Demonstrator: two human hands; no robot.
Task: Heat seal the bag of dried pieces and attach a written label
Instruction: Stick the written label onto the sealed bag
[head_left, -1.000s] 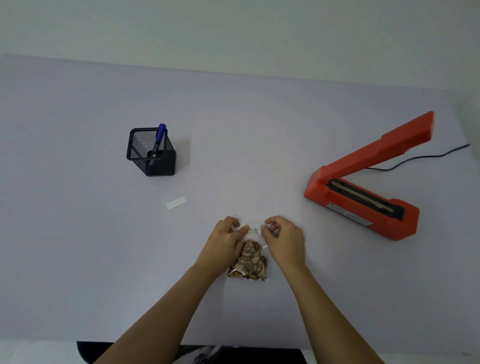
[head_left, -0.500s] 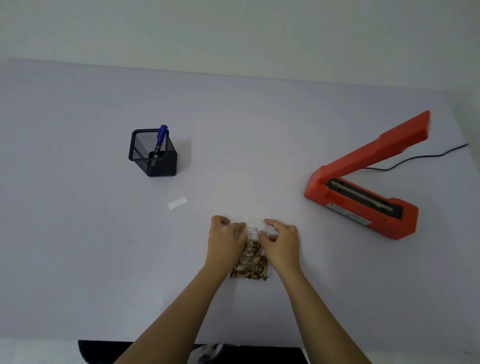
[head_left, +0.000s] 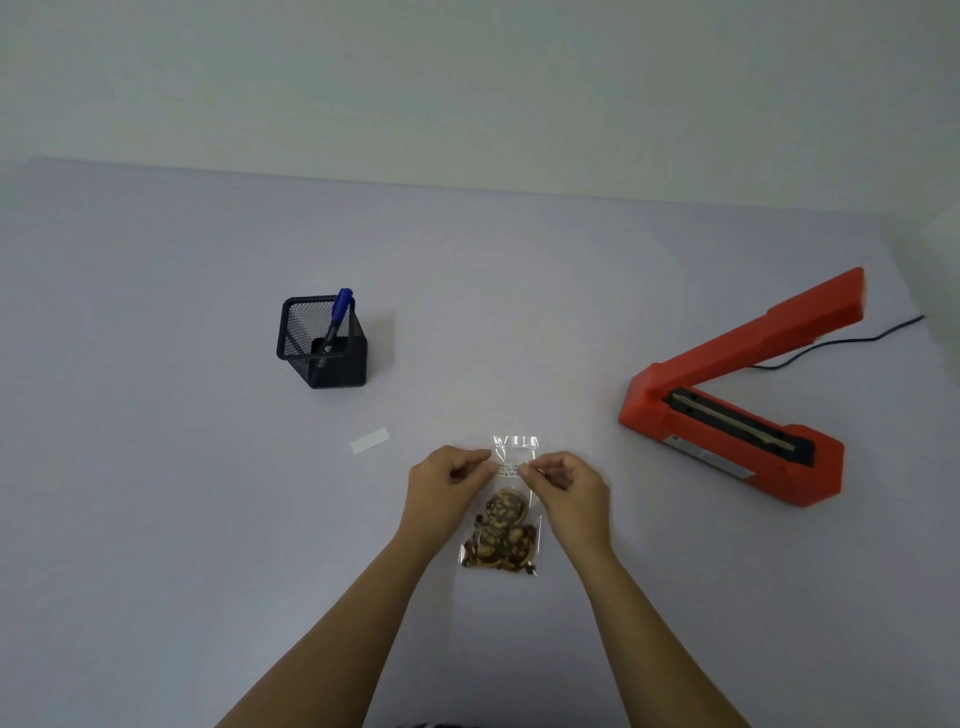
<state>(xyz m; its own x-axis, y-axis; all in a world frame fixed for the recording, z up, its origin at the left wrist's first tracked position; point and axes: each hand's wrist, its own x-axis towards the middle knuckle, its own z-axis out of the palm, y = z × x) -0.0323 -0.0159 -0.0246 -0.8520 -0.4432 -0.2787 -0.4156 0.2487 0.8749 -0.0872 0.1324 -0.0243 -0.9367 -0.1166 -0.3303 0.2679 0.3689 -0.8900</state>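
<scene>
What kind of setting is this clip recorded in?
Probably a plain staged workbench for small-scale packing, not a kitchen: a bare pale table against a blank wall, an orange heat sealer plugged in with its arm raised, a mesh pen holder, and a clear bag of dried pieces.

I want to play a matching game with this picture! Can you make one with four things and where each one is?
Things:
1. blue pen
2. heat sealer
3. written label
4. paper strip

Places:
A. lying alone on the table, left of the hands
B. between both hands' fingertips, on the bag
C. standing in the black mesh cup
D. on the right, lid raised

Pairs: 1-C, 2-D, 3-B, 4-A
</scene>
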